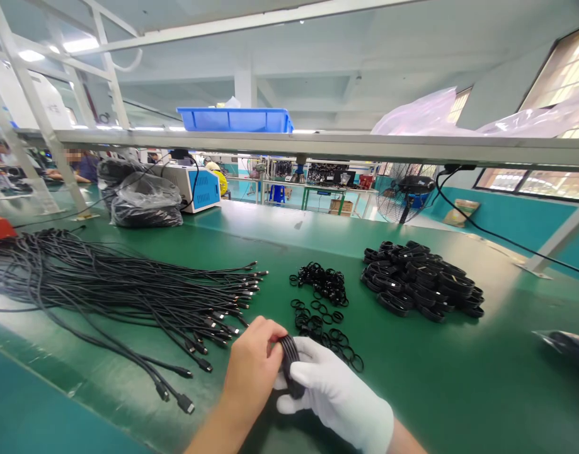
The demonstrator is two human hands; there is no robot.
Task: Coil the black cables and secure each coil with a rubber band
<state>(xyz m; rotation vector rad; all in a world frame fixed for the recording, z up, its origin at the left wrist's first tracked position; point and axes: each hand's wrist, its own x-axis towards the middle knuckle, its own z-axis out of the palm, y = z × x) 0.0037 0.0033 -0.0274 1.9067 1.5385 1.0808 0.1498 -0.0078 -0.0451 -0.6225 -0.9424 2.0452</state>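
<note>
Right now, bare left hand point(252, 360) and gloved right hand point(336, 394) together, both clasping coiled black cable point(291, 364), near centre of green table point(412, 384). Loose cables point(133, 287) left, black rings point(323, 282) just beyond hands, coiled bundles point(421, 279) heaped far right.

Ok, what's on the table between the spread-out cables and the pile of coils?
In the head view, small black rings lie there, some heaped, some loose, on the green tabletop beyond the held coil.

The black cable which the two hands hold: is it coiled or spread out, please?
Coiled: the black cable shows several parallel turns packed closely together, held between the bare left hand and gloved right hand.
</note>
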